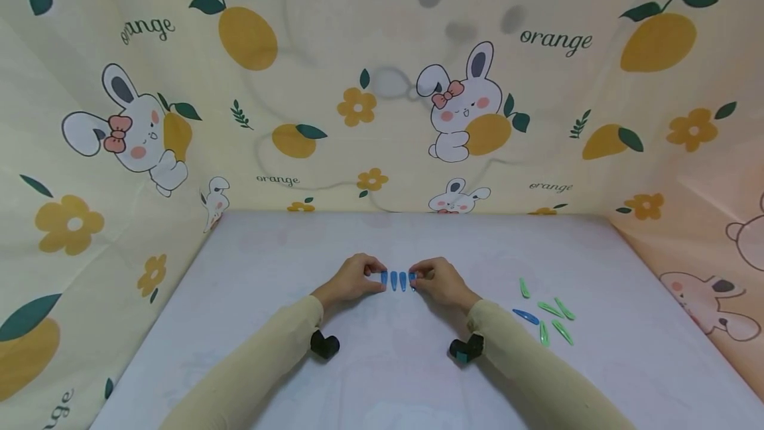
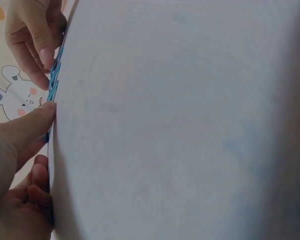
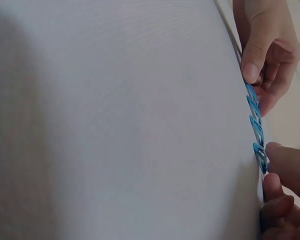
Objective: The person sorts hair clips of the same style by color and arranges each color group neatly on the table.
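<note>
Several blue snap hair clips stand side by side in a short row on the white table (image 1: pixel 382 377), all lengthwise to the person. My left hand (image 1: pixel 352 279) pinches the leftmost blue clip (image 1: pixel 384 278) between thumb and forefinger, at its two ends. At the right end of the row, my right hand (image 1: pixel 443 282) pinches another blue clip (image 1: pixel 412 277) the same way; its fingers partly cover it. Between the hands lie two more blue clips, one (image 1: pixel 394 281) beside the other (image 1: pixel 402 281). Both wrist views show the row edge-on, with the blue clips (image 3: pixel 256 127) low on the table.
Off to the right lie several green snap clips (image 1: pixel 549 309) scattered with one blue clip (image 1: pixel 526 316) among them. A patterned cloth (image 1: pixel 382 58) with rabbits and oranges hangs behind the table and along both sides.
</note>
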`<control>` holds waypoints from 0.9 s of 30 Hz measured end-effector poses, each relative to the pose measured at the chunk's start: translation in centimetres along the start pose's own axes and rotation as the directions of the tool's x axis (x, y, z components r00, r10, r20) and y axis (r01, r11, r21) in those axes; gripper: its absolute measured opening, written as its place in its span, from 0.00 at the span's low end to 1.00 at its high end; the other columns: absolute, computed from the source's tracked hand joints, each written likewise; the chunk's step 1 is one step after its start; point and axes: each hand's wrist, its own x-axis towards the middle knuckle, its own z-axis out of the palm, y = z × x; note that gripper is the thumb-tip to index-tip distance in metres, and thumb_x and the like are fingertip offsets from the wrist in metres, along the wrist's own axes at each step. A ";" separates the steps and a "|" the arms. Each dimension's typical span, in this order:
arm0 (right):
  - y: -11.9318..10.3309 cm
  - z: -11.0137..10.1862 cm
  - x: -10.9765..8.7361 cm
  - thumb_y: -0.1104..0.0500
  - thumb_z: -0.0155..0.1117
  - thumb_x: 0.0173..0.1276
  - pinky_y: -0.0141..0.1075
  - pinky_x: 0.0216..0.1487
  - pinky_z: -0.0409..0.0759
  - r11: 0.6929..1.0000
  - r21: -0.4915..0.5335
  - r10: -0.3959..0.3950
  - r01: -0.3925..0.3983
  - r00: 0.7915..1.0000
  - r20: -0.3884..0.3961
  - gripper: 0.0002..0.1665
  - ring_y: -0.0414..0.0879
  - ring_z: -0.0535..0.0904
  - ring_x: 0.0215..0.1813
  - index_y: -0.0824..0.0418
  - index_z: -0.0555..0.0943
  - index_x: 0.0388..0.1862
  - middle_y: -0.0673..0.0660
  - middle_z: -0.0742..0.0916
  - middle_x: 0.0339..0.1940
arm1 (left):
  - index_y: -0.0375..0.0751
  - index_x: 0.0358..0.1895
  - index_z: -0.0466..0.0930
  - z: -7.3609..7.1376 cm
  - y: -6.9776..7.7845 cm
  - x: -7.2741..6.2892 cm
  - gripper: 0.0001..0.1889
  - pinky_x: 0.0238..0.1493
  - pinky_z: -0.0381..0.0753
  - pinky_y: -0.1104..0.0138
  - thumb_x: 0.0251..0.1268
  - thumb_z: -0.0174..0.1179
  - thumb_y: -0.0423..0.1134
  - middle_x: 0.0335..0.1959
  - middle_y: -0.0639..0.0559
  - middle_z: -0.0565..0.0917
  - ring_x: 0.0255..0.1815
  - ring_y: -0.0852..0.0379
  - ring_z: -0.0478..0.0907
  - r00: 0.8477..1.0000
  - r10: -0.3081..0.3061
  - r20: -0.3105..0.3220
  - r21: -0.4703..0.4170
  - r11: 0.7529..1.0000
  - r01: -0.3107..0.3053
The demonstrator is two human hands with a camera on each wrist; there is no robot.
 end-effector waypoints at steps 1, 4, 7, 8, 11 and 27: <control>0.1 -0.1 0.0 0.61 0.70 0.68 0.37 0.47 0.75 1.000 0.012 -0.003 0.003 1.000 0.004 0.16 0.45 0.77 0.43 0.59 0.86 0.54 0.53 0.84 0.41 | 0.41 0.55 0.84 0.0 0.0 0.0 0.20 0.55 0.73 0.60 0.61 0.73 0.40 0.49 0.48 0.79 0.48 0.53 0.70 1.000 0.000 0.000 0.002 1.000 0.000; 0.2 -0.3 -0.1 0.61 0.69 0.68 0.36 0.46 0.76 0.999 0.040 -0.021 0.020 1.000 0.018 0.18 0.46 0.78 0.44 0.60 0.84 0.57 0.54 0.84 0.43 | 0.42 0.55 0.84 0.0 0.0 0.0 0.19 0.56 0.73 0.60 0.61 0.73 0.40 0.49 0.48 0.79 0.48 0.53 0.70 1.000 -0.004 -0.001 0.007 1.000 0.004; 0.5 -0.7 -0.1 0.60 0.68 0.69 0.35 0.44 0.76 0.998 0.060 -0.034 0.032 0.999 0.034 0.20 0.46 0.78 0.45 0.60 0.83 0.59 0.55 0.85 0.46 | 0.42 0.55 0.84 0.0 0.1 0.0 0.19 0.56 0.73 0.60 0.61 0.72 0.40 0.49 0.48 0.79 0.48 0.53 0.70 1.000 -0.008 0.000 0.011 1.000 0.008; 0.6 -0.9 0.0 0.60 0.68 0.70 0.35 0.43 0.77 0.997 0.071 -0.038 0.035 0.998 0.042 0.20 0.46 0.78 0.45 0.60 0.83 0.60 0.56 0.85 0.46 | 0.42 0.55 0.84 0.0 0.1 0.0 0.19 0.57 0.73 0.60 0.61 0.72 0.40 0.50 0.48 0.79 0.49 0.53 0.70 1.000 -0.007 -0.001 0.010 1.000 0.007; 0.7 -1.3 -0.1 0.59 0.66 0.71 0.34 0.42 0.79 0.994 0.103 -0.032 0.026 0.997 0.063 0.20 0.45 0.80 0.42 0.59 0.82 0.61 0.57 0.85 0.49 | 0.42 0.55 0.84 0.0 -0.1 0.2 0.19 0.57 0.74 0.60 0.61 0.73 0.39 0.50 0.48 0.80 0.48 0.54 0.71 1.000 0.005 -0.006 0.013 1.000 -0.005; 0.1 -4.3 -2.1 0.60 0.66 0.71 0.35 0.43 0.79 0.974 0.090 -0.209 0.206 0.977 0.035 0.22 0.52 0.85 0.42 0.69 0.80 0.61 0.70 0.84 0.57 | 0.42 0.55 0.84 0.2 -0.1 0.2 0.20 0.56 0.73 0.61 0.60 0.73 0.39 0.50 0.49 0.79 0.48 0.54 0.70 1.000 -0.005 -0.010 0.014 1.000 0.005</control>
